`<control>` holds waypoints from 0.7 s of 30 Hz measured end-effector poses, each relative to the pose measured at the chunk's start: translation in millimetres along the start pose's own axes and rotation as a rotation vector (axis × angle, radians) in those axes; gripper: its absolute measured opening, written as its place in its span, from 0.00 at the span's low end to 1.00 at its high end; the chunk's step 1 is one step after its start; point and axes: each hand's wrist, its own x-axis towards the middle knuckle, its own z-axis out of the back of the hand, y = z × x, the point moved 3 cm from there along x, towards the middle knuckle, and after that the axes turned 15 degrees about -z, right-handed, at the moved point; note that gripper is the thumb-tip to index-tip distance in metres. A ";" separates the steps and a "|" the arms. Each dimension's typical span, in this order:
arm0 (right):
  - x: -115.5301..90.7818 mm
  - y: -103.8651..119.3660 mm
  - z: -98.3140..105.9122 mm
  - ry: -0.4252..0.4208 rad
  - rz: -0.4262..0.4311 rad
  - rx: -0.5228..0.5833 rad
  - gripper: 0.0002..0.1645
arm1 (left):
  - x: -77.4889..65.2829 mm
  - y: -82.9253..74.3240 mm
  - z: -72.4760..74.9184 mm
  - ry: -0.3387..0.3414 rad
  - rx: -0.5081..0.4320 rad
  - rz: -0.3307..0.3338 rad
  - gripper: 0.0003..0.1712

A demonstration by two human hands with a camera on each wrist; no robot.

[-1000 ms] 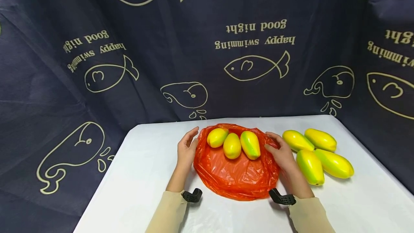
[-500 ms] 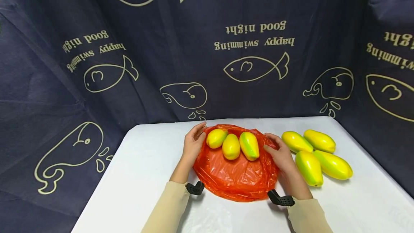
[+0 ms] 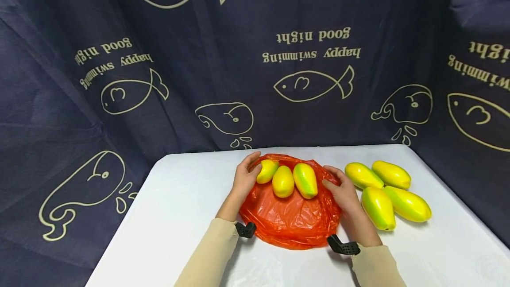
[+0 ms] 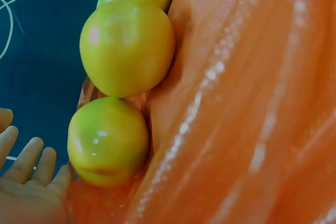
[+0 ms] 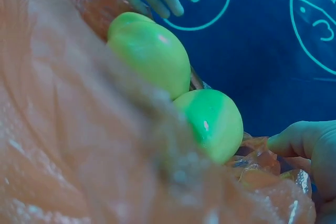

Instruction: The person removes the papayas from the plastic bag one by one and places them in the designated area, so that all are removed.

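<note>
A crumpled red plastic bag (image 3: 292, 223) lies spread on the table, with three glossy yellow-green papayas in a row at its far part: the left papaya (image 3: 268, 172), the middle papaya (image 3: 283, 182) and the right papaya (image 3: 305, 180). My left hand (image 3: 245, 178) is at the bag's left edge, its fingers extended right beside the left papaya (image 4: 108, 142) in the left wrist view. At the bag's right rim, my right hand (image 3: 344, 191) pinches the red plastic; its thumb (image 5: 291, 139) presses on the film in the right wrist view.
Several more papayas (image 3: 378, 207) lie grouped on the white table (image 3: 179, 203), just right of my right hand. A dark blue cloth (image 3: 223, 56) printed with fish and whales hangs behind and at the sides of the table.
My left hand has moved right, from beside the bag to the left papaya, overlapping its edge. The right hand has stayed at the bag's right rim. The papayas lie as before.
</note>
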 end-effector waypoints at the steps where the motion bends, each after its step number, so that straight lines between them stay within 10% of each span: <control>1: -0.2 -0.2 0.1 -0.002 0.001 -0.005 0.33 | 0.3 1.3 -0.7 0.000 0.001 0.002 0.24; 21: -0.6 -1.6 -0.6 -0.016 -0.016 -0.024 0.31 | 2.9 10.7 -6.3 0.033 0.141 0.079 0.26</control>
